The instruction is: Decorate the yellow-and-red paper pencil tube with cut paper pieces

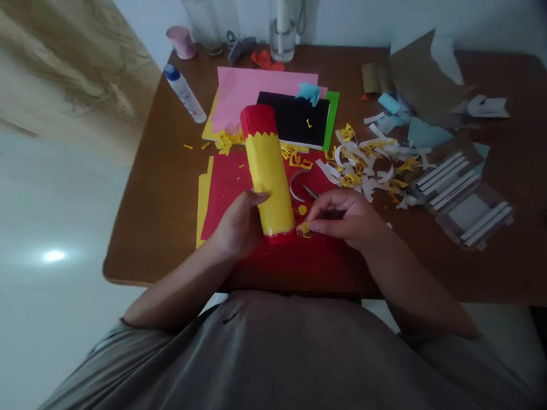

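Note:
My left hand (240, 223) is wrapped round the near end of a paper-covered tube (267, 167), yellow with a zigzag edge and red at its far end, tilted away from me over a red paper sheet (228, 189). My right hand (342, 219) is closed in a pinch just right of the tube's near end, with a small yellow paper piece (304, 228) at its fingertips. Another small yellow round piece (302, 209) lies on the red sheet beside it. Scissors (305, 188) lie partly hidden behind my right hand.
Pink (257, 91), black (293, 118) and green paper sheets lie behind the tube. A glue bottle (184, 92) lies at the left, a pink cup (181, 41) and clear containers at the back. White and yellow paper scraps (374, 162) and a clear plastic box (465, 203) sit at the right.

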Demonstrator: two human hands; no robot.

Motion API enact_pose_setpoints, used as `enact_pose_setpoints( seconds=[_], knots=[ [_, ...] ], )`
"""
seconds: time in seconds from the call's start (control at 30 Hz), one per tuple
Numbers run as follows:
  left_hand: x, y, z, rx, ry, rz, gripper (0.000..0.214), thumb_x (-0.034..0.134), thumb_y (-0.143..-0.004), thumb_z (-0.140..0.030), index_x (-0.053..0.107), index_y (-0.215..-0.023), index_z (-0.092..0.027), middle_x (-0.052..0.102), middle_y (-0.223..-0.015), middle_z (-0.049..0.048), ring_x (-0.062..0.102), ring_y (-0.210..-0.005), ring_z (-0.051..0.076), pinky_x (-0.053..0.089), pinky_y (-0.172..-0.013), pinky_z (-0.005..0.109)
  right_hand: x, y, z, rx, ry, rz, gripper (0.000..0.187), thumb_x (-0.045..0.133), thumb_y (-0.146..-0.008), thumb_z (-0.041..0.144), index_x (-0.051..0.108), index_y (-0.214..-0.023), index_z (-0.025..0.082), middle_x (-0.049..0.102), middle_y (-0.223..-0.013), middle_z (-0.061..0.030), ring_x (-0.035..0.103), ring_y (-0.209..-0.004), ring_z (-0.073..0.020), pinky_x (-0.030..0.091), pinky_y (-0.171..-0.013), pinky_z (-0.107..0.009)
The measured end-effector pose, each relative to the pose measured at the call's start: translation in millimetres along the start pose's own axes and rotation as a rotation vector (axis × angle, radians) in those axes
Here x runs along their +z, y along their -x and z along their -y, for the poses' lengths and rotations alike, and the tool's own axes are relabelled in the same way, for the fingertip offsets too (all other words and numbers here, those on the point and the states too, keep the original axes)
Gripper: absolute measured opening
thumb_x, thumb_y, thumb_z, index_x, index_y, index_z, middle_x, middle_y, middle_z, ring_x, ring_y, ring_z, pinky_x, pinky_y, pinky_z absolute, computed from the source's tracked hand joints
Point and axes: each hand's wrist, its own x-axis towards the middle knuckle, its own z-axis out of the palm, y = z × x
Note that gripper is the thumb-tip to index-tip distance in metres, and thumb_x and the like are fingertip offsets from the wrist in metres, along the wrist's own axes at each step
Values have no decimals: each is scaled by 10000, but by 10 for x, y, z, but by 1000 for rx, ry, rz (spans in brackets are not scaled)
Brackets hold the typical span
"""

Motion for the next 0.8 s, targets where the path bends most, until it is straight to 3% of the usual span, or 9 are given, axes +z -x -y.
enact_pose_setpoints(
  seconds=[0.13, 0.37, 0.57, 0.8],
  knots=[
    [-28, 3, 38, -32, 14, 54, 605, 839, -793, -490, 776, -1293, -155, 897, -1107, 158, 873, -1186, 448, 705, -1056, 553, 124, 26, -30, 4, -113, 57, 309, 1121, -817, 392, 877, -884, 214, 871, -831, -43, 816, -707, -175, 697, -724, -305],
    [-25, -10, 87, -28, -24, 32, 546, 850, -791, -498, 777, -1201, -146, 892, -1118, 170, 856, -1202, 438, 698, -1051, 523, 227, 66, 34, 63, -86, -12, 379, 1154, -767, 423, 863, -886, 211, 851, -824, -33, 809, -713, -188, 713, -734, -342],
    [18, -27, 117, 44, -42, -24, 526, 820, -808, -442, 754, -1254, -170, 884, -1114, 134, 861, -1156, 410, 695, -1010, 502, 265, 75, 109, 159, -122, -36, 558, 1178, -721, 366, 712, -998, 232, 815, -831, 20, 816, -726, -173, 709, -724, -316],
    [52, -20, 109, 31, -56, -34, 531, 860, -772, -435, 741, -1224, -184, 867, -1077, 124, 852, -1121, 405, 695, -939, 485, 244, 74, 110, 190, -35, -85, 728, 1206, -644, 413, 602, -1027, 277, 785, -834, 49, 800, -705, -188, 644, -701, -323]
  ],
)
